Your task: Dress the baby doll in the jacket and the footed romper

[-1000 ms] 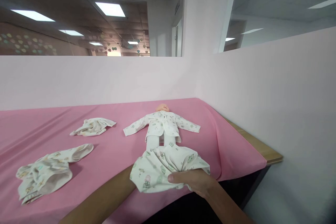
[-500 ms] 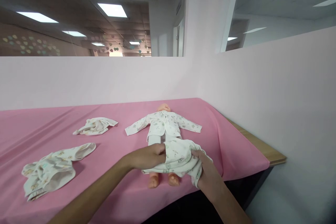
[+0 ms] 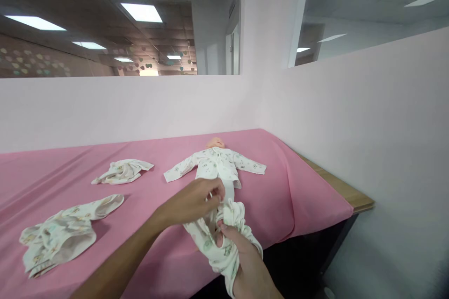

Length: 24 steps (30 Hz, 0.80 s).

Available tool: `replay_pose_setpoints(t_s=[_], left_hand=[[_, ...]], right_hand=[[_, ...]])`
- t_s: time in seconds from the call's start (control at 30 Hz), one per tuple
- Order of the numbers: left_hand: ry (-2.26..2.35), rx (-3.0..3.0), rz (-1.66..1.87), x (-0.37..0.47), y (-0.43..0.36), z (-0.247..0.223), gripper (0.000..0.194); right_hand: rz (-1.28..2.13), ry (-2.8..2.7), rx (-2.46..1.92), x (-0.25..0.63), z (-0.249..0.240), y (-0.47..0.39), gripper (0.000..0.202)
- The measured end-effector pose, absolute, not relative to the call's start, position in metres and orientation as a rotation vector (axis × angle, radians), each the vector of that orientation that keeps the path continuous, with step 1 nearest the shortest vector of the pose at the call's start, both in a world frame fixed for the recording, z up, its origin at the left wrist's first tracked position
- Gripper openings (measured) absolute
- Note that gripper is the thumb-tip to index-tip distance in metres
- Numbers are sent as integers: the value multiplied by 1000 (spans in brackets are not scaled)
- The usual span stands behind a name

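A doll lies on its back with its head [image 3: 215, 142] toward the wall, wearing a white printed shirt [image 3: 215, 164] with its sleeves spread. Below the shirt, white printed pants [image 3: 224, 254] are bunched over the doll's lower legs and hide its feet. My right hand [image 3: 242, 254] is closed on the gathered pants, its thumb on top and fingertips showing inside the opening. Just above the waistband, my left hand [image 3: 199, 198] is bent with fingers curled near the doll's legs; whether it pinches any fabric is unclear.
A crumpled printed garment [image 3: 123, 171] and a larger one [image 3: 65, 238] lie at the left on the pink cloth [image 3: 147, 215]. Bare wooden boards [image 3: 336, 187] show at the table's right edge. A pale wall [image 3: 122, 112] rises behind.
My left hand has left the cloth and risen slightly. My right hand has moved left with the pants, now gathered more tightly around it. The view has shifted slightly.
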<state>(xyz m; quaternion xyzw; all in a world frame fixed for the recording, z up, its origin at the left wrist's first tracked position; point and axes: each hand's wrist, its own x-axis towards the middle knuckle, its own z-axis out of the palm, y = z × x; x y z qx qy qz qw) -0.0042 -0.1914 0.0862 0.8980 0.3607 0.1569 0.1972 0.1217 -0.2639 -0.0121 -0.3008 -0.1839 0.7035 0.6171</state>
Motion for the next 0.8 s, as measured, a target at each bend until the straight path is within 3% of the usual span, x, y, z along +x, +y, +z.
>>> replay_pose_setpoints(t_s=[0.1,0.3,0.43,0.63,0.8], left_hand=[[1027,2631,496,5,-160,80,25],[475,3073,-68,35,-130,45,39],[501,3095,-276,34,-138,38,40],[455,3159,-163,35,-143,35,25],[552,2937,53,37,-134,58,30]], right_hand=[[1624,-471,-692,113,-23,-267,23],[1683,-292,-673,113,-25,-271,29],[1705,-238,-733,126,-25,-275,32],[1663,-404,-878,135,-33,-288,30],[1557,-337,-922,130,-47,-289,39]])
